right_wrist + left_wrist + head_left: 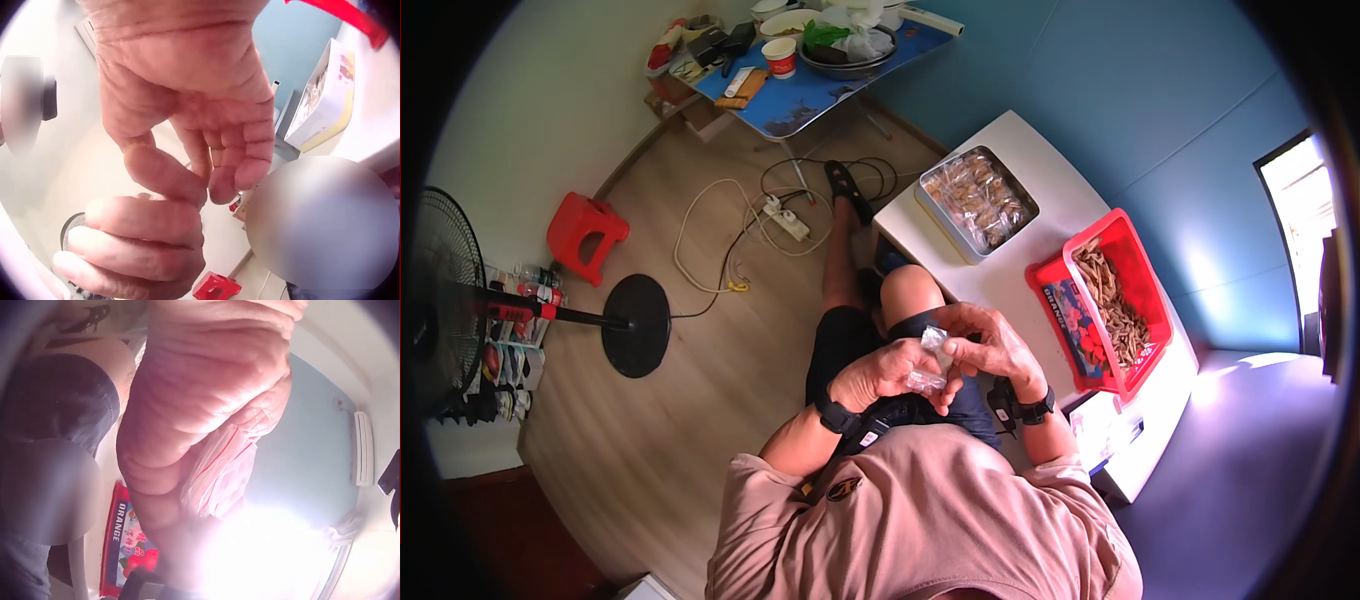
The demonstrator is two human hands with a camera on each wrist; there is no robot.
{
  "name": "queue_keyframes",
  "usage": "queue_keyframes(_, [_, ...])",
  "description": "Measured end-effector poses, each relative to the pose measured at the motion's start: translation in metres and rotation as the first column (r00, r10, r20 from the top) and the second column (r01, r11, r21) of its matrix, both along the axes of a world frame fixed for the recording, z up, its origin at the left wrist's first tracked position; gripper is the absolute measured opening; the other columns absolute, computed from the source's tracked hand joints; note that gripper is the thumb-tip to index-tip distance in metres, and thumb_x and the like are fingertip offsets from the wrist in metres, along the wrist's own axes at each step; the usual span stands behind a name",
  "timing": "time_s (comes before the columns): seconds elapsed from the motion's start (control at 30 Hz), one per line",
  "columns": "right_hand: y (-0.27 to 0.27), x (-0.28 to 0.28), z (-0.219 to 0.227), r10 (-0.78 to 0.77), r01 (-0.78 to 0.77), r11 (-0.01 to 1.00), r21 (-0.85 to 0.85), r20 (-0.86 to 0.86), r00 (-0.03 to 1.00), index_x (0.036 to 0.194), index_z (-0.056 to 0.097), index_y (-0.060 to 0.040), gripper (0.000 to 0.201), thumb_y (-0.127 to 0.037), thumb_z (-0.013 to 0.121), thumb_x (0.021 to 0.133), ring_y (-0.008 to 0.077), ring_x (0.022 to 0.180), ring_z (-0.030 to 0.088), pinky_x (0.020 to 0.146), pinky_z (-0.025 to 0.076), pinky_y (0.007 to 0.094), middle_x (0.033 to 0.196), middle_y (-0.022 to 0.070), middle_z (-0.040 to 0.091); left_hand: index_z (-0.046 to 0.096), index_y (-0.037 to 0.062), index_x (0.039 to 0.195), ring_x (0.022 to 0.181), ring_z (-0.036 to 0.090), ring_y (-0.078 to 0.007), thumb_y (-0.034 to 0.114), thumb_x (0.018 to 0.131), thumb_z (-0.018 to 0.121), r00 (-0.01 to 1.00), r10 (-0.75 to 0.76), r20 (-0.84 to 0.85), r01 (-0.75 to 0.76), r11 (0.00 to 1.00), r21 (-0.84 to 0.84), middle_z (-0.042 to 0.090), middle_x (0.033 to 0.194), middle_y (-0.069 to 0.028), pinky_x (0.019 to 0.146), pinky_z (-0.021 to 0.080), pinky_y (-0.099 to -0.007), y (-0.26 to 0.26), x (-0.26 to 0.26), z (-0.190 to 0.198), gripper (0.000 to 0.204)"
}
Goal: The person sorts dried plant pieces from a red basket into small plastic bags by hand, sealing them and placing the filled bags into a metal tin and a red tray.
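In the head view both hands meet above the lap. My left hand (pixel 868 378) curls its fingers round a small clear plastic bag (pixel 924 381). Red lines run along the edge of that plastic bag (pixel 226 469) in the left wrist view, where the palm of the left hand (pixel 206 387) fills the middle. My right hand (pixel 1000 345) pinches the bag's upper part between thumb and fingers. In the right wrist view the thumb and forefinger of the right hand (pixel 187 94) come together just above the left hand's curled fingers (pixel 144 247), and the plastic is mostly hidden there.
On the white table (pixel 1030 150) to the right stand a tin (pixel 953 232) of clear-wrapped packets and a red basket (pixel 1165 340) of thin brown dried pieces. A fan base (pixel 636 325), a red stool (pixel 586 237) and a power strip (pixel 786 218) with cables occupy the floor.
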State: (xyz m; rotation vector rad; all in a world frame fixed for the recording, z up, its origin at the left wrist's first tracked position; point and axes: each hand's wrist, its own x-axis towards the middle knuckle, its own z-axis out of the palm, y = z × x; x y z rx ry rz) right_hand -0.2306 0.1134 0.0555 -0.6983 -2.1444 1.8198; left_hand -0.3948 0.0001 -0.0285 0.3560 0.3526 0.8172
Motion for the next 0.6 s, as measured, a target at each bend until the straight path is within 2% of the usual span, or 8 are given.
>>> queue_keyframes(0.03, [0.001, 0.0, 0.005, 0.092, -0.092, 0.996, 0.001, 0.11, 0.99, 0.115, 0.061, 0.002, 0.053, -0.042, 0.069, 0.086, 0.0195, 0.087, 0.064, 0.077, 0.051, 0.0328, 0.096, 0.0136, 0.067, 0.058, -0.0062, 0.113, 0.084, 0.068, -0.031, 0.013, 0.085, 0.052, 1.0, -0.01, -0.013, 0.011, 1.0, 0.024, 0.066, 0.096, -0.0193, 0.08, 0.056, -0.0451, 0.0, 0.001, 0.002, 0.034])
queue_keyframes(0.07, [0.001, -0.002, -0.002, 0.117, -0.124, 0.985, 0.124, 0.065, 0.991, 0.112, 0.063, 0.0006, 0.046, -0.038, 0.068, 0.088, 0.0164, 0.08, 0.064, 0.07, 0.052, 0.0308, 0.088, 0.0107, 0.067, 0.058, -0.0062, 0.113, 0.084, 0.068, -0.031, 0.013, 0.085, 0.052, 1.0, -0.017, -0.012, 0.017, 1.0, 0.019, 0.066, 0.096, -0.0193, 0.08, 0.056, -0.0451, -0.001, 0.002, 0.002, 0.034])
queue_keyframes(0.1, [-0.002, -0.002, 0.0, 0.111, -0.118, 0.986, 0.12, 0.065, 0.992, 0.112, 0.063, 0.0006, 0.046, -0.038, 0.068, 0.088, 0.0164, 0.08, 0.064, 0.07, 0.052, 0.0308, 0.088, 0.0107, 0.067, 0.058, -0.0062, 0.114, 0.085, 0.068, -0.0312, 0.012, 0.084, 0.052, 1.0, -0.024, 0.007, 0.024, 1.0, -0.004, 0.066, 0.096, -0.02, 0.08, 0.056, -0.0453, -0.001, 0.002, 0.003, 0.035])
queue_keyframes(0.17, [-0.006, -0.003, 0.006, 0.024, -0.001, 0.995, -0.102, 0.226, 0.974, 0.105, 0.065, -0.0015, 0.035, -0.032, 0.07, 0.088, 0.0115, 0.064, 0.061, 0.055, 0.049, 0.0262, 0.08, 0.0065, 0.066, 0.057, -0.0062, 0.114, 0.087, 0.068, -0.0314, 0.011, 0.084, 0.052, 0.999, -0.031, 0.025, 0.032, 0.999, -0.029, 0.066, 0.096, -0.0208, 0.08, 0.056, -0.0454, 0.0, 0.003, 0.005, 0.035])
queue_keyframes(0.2, [-0.006, -0.002, 0.001, 0.023, 0.001, 0.995, -0.104, 0.226, 0.974, 0.105, 0.065, -0.0015, 0.035, -0.032, 0.07, 0.088, 0.0115, 0.064, 0.061, 0.055, 0.049, 0.0262, 0.08, 0.0065, 0.066, 0.057, -0.0065, 0.115, 0.087, 0.068, -0.0314, 0.01, 0.083, 0.053, 0.995, -0.056, 0.081, 0.058, 0.998, -0.017, 0.066, 0.096, -0.0208, 0.079, 0.057, -0.0452, 0.003, 0.003, 0.006, 0.036])
queue_keyframes(0.27, [-0.004, -0.002, -0.013, -0.022, 0.054, 0.962, -0.267, 0.121, 0.992, 0.095, 0.065, -0.0029, 0.024, -0.025, 0.071, 0.087, 0.007, 0.049, 0.053, 0.042, 0.04, 0.0223, 0.073, 0.0027, 0.064, 0.057, -0.0067, 0.116, 0.088, 0.068, -0.0313, 0.009, 0.082, 0.053, 0.988, -0.08, 0.136, 0.082, 0.997, -0.009, 0.066, 0.095, -0.0208, 0.078, 0.057, -0.0449, 0.004, 0.004, 0.003, 0.037])
queue_keyframes(0.47, [-0.01, -0.002, -0.01, -0.007, 0.034, 0.972, -0.231, 0.117, 0.993, 0.088, 0.064, -0.0037, 0.019, -0.02, 0.073, 0.086, 0.0032, 0.047, 0.048, 0.04, 0.035, 0.0188, 0.071, -0.0009, 0.061, 0.059, -0.0059, 0.112, 0.08, 0.067, -0.026, 0.009, 0.081, 0.054, 0.997, -0.08, 0.011, 0.08, 0.997, -0.014, 0.065, 0.085, -0.0139, 0.072, 0.057, -0.0403, 0.003, 0.003, 0.014, 0.035])
queue_keyframes(0.6, [-0.011, -0.003, -0.017, -0.043, 0.073, 0.972, -0.223, 0.134, 0.99, 0.087, 0.064, -0.004, 0.017, -0.019, 0.071, 0.086, 0.003, 0.049, 0.048, 0.041, 0.036, 0.0188, 0.073, -0.0014, 0.062, 0.06, -0.0033, 0.103, 0.073, 0.064, -0.022, 0.016, 0.086, 0.055, 0.99, -0.121, -0.068, 0.122, 0.992, 0.012, 0.06, 0.077, -0.0093, 0.065, 0.056, -0.0366, 0.001, 0.005, 0.005, 0.026])
